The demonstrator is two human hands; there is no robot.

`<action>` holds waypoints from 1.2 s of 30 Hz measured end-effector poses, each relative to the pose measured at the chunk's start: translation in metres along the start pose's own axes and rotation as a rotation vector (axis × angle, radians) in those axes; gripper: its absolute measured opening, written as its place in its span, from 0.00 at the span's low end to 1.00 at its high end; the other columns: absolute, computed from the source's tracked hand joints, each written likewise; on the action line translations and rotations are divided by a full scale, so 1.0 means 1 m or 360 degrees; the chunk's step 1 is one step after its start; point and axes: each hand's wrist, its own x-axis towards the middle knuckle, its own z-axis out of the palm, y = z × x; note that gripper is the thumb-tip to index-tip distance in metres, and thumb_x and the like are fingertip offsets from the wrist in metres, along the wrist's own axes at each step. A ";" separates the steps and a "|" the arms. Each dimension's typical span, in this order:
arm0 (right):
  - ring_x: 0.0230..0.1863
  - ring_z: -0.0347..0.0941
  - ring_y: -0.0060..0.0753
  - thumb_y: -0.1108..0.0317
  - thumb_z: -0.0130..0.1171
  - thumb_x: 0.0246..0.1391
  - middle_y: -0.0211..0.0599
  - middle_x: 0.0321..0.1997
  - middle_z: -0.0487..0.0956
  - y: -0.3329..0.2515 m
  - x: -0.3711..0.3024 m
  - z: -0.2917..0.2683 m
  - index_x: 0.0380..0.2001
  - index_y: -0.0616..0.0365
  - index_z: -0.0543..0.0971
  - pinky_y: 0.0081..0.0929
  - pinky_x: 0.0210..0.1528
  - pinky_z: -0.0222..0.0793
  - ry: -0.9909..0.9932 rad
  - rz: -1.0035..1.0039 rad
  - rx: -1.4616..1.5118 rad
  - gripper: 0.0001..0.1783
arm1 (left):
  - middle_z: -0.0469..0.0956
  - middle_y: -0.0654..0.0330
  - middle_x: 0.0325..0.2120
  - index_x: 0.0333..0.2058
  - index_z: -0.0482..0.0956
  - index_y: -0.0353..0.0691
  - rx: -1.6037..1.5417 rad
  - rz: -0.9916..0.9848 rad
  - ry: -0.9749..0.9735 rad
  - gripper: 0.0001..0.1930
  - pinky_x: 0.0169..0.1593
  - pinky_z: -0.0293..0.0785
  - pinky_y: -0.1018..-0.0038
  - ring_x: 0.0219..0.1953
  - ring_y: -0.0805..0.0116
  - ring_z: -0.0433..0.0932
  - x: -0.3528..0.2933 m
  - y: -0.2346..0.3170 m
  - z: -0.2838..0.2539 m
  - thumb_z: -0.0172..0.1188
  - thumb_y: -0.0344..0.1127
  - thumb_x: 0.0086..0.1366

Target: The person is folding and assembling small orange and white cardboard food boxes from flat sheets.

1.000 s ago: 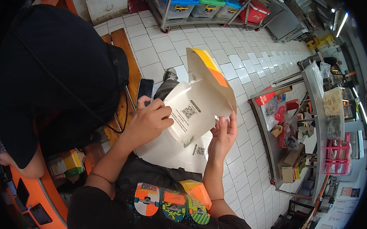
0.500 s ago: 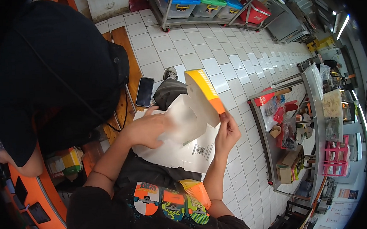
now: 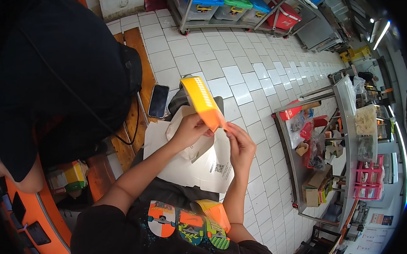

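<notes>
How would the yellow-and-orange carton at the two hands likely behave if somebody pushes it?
The carton is probably light, since it looks like thin board. It may flex or fold under a push, because its panels meet at creases. It seems unlikely to roll, given its flat sides.

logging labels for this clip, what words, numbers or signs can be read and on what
Yellow-and-orange carton flap: white marks, too blurred to read.
White cardboard: QR code, fine print too small.
Shirt: stylised lettering, not copied here.
Papers, far right: print too small.

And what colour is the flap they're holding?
The flap is yellow and orange with white marks, clearest in the head view.
</notes>
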 end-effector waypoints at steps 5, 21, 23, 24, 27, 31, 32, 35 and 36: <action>0.39 0.77 0.39 0.78 0.57 0.47 0.40 0.43 0.78 0.007 0.001 0.015 0.31 0.66 0.79 0.27 0.40 0.72 -0.0261 0.0162 -0.0155 0.06 | 0.77 0.58 0.31 0.38 0.73 0.30 -0.0162 -0.0025 -0.0153 0.08 0.38 0.76 0.78 0.34 0.73 0.79 0.005 -0.017 -0.005 0.52 0.27 0.62; 0.38 0.78 0.31 0.81 0.61 0.43 0.40 0.37 0.80 0.013 -0.007 0.027 0.29 0.64 0.80 0.25 0.41 0.74 0.0090 0.0145 0.0051 0.06 | 0.74 0.59 0.40 0.46 0.68 0.31 0.0039 0.0356 -0.0141 0.19 0.47 0.74 0.76 0.43 0.71 0.76 -0.001 -0.031 -0.008 0.59 0.18 0.54; 0.38 0.78 0.32 0.81 0.61 0.43 0.39 0.36 0.80 0.015 -0.005 0.023 0.28 0.64 0.80 0.24 0.41 0.73 0.0044 0.0002 -0.0046 0.06 | 0.74 0.59 0.40 0.46 0.69 0.31 0.0134 0.0360 -0.0114 0.18 0.46 0.74 0.76 0.43 0.72 0.75 -0.004 -0.032 -0.010 0.58 0.19 0.55; 0.38 0.78 0.32 0.81 0.61 0.43 0.39 0.36 0.80 0.014 -0.005 0.022 0.28 0.64 0.80 0.24 0.41 0.73 0.0045 0.0004 -0.0047 0.06 | 0.74 0.60 0.40 0.45 0.69 0.32 0.0228 0.0363 -0.0088 0.18 0.44 0.74 0.77 0.42 0.73 0.75 -0.005 -0.033 -0.010 0.58 0.19 0.55; 0.37 0.78 0.33 0.81 0.61 0.43 0.39 0.36 0.81 0.007 -0.003 0.018 0.29 0.63 0.80 0.24 0.42 0.72 -0.0030 -0.0035 -0.0096 0.07 | 0.74 0.61 0.39 0.45 0.70 0.33 0.0274 0.0314 0.0008 0.16 0.44 0.72 0.77 0.42 0.74 0.74 -0.010 -0.039 -0.009 0.57 0.21 0.57; 0.39 0.77 0.36 0.79 0.59 0.45 0.39 0.39 0.80 0.004 -0.001 0.012 0.33 0.63 0.80 0.25 0.43 0.70 -0.0238 -0.0047 -0.0017 0.09 | 0.77 0.61 0.29 0.39 0.75 0.34 0.0248 0.0648 0.0245 0.15 0.34 0.72 0.79 0.28 0.72 0.76 -0.007 -0.048 -0.006 0.65 0.28 0.52; 0.40 0.76 0.37 0.78 0.59 0.46 0.38 0.40 0.79 0.005 -0.001 0.010 0.35 0.62 0.80 0.25 0.42 0.71 -0.0334 -0.0055 0.0003 0.10 | 0.77 0.60 0.31 0.40 0.75 0.34 0.0155 0.0530 0.0213 0.15 0.35 0.72 0.78 0.30 0.72 0.76 -0.007 -0.046 -0.006 0.64 0.27 0.52; 0.43 0.75 0.39 0.77 0.59 0.47 0.39 0.42 0.79 0.004 -0.002 0.011 0.38 0.61 0.79 0.26 0.45 0.70 -0.0384 -0.0153 -0.0095 0.12 | 0.76 0.60 0.33 0.40 0.74 0.34 0.0008 0.0379 0.0179 0.15 0.36 0.72 0.77 0.33 0.73 0.76 -0.006 -0.039 -0.007 0.63 0.26 0.52; 0.43 0.75 0.39 0.77 0.59 0.47 0.39 0.42 0.79 0.003 -0.004 0.011 0.38 0.61 0.79 0.26 0.45 0.70 -0.0384 -0.0152 -0.0094 0.12 | 0.76 0.60 0.33 0.41 0.74 0.33 -0.0044 0.0347 0.0181 0.15 0.37 0.72 0.76 0.34 0.73 0.76 -0.006 -0.037 -0.007 0.62 0.25 0.52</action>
